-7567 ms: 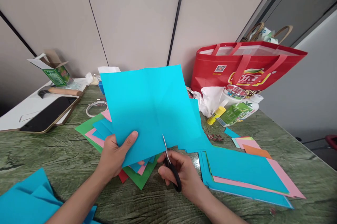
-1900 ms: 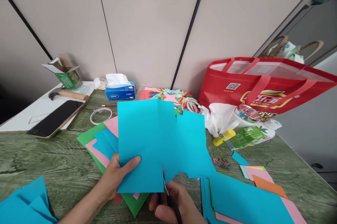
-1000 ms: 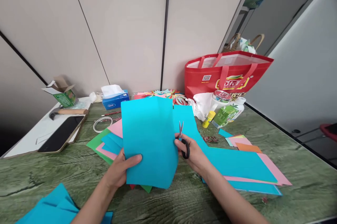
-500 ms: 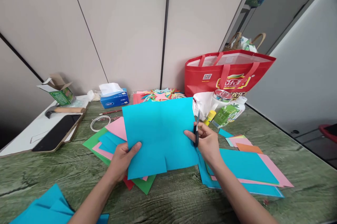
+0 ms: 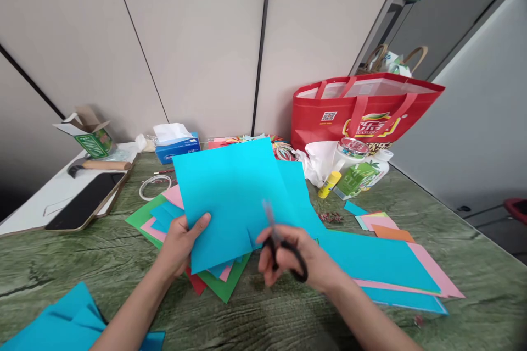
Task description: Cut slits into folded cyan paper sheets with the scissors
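Observation:
A large blue sheet of paper (image 5: 226,191) is held up over the table, gripped at its lower left edge by my left hand (image 5: 179,244), thumb in front. A short slit shows at its bottom edge. My right hand (image 5: 298,257) has its fingers in the handles of a pair of black-handled scissors (image 5: 298,263). The scissors are in front of the sheet near the slit, blades pointing up and blurred. Whether the blades touch the paper I cannot tell. Beneath the sheet lies a stack of green, pink and blue papers (image 5: 142,219).
At right lies another pile of blue and pink paper (image 5: 382,260); more blue paper (image 5: 61,321) is at lower left. Behind are a tissue box (image 5: 177,149), a red bag (image 5: 317,104), a glue stick (image 5: 329,184) and a carton (image 5: 357,179). A phone (image 5: 88,200) and sickle (image 5: 99,165) lie left.
My right hand has moved from the sheet's right edge down and left with the scissors, letting go of that edge. The sheet's right part now bends back.

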A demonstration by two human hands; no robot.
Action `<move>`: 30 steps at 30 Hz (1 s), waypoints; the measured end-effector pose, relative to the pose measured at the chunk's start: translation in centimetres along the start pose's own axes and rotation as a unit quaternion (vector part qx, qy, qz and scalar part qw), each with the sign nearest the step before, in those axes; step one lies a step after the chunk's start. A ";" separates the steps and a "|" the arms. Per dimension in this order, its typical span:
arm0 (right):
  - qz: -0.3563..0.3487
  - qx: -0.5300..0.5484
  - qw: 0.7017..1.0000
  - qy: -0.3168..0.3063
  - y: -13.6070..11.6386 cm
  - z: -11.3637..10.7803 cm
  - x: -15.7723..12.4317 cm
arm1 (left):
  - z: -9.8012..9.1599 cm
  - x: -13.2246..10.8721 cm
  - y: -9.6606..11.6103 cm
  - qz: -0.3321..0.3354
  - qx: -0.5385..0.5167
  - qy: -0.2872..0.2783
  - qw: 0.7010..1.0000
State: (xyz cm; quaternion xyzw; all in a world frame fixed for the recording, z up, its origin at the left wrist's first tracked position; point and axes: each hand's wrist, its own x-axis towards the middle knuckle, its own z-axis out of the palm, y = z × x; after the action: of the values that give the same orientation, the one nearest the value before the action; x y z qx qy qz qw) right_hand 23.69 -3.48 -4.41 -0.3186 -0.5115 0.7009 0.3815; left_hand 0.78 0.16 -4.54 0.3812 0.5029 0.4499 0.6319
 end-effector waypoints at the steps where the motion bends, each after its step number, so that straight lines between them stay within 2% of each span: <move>1: 0.044 0.021 0.997 -0.054 0.5 0.4 0.1 | -0.1 0.0 0.1 0.008 0.002 0.011 1.000; 2: 0.062 0.030 0.995 -0.069 1.0 0.6 0.2 | -0.2 0.0 0.2 0.016 0.007 0.023 1.000; 7: 0.051 -0.002 0.997 -0.060 2.6 0.0 0.7 | -0.5 0.1 0.6 0.030 0.029 0.081 0.996; 16: 0.106 0.028 0.986 -0.123 2.6 -0.3 0.4 | 0.3 -0.3 1.0 -0.014 -0.003 0.081 0.997; 23: 0.073 -0.001 0.994 -0.082 2.3 0.4 0.6 | 0.5 -0.5 -0.1 0.016 0.102 0.074 0.992; 30: 0.036 0.008 0.998 -0.044 2.7 0.8 0.8 | 1.5 -0.9 -0.5 0.025 0.134 0.088 0.987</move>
State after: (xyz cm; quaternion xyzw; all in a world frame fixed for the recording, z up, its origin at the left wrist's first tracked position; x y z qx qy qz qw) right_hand 22.05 -3.73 -6.85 -0.3028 -0.5099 0.7319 0.3357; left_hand 2.28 -0.89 -4.48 0.4342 0.6028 0.4259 0.5165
